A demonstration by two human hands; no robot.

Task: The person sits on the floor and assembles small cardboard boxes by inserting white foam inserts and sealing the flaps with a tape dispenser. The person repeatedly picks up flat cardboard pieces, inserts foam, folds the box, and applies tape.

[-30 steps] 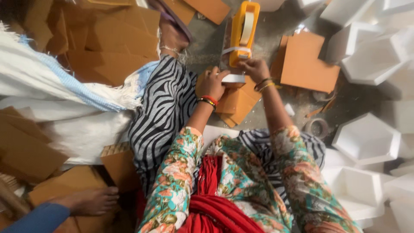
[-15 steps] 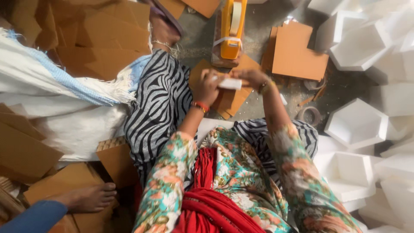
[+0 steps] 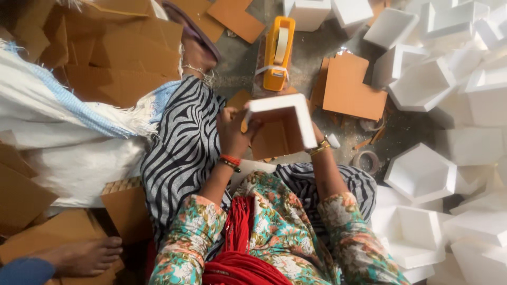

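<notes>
Both hands grip a bent white foam strip (image 3: pixel 285 119) above the lap; left hand (image 3: pixel 232 132) clasps its left end; right hand (image 3: pixel 317 142) is mostly hidden behind it; an orange tape dispenser (image 3: pixel 278 53) lies on the floor beyond.

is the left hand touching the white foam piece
Touching. The head view shows the left hand with its fingers wrapped over the left edge of the white foam piece, with no gap between them.

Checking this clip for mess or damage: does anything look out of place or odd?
Only loose clutter: torn brown cardboard scraps lie strewn on the grey floor beside the yellow tape dispenser. The bent white foam strip in both hands looks intact.
</notes>
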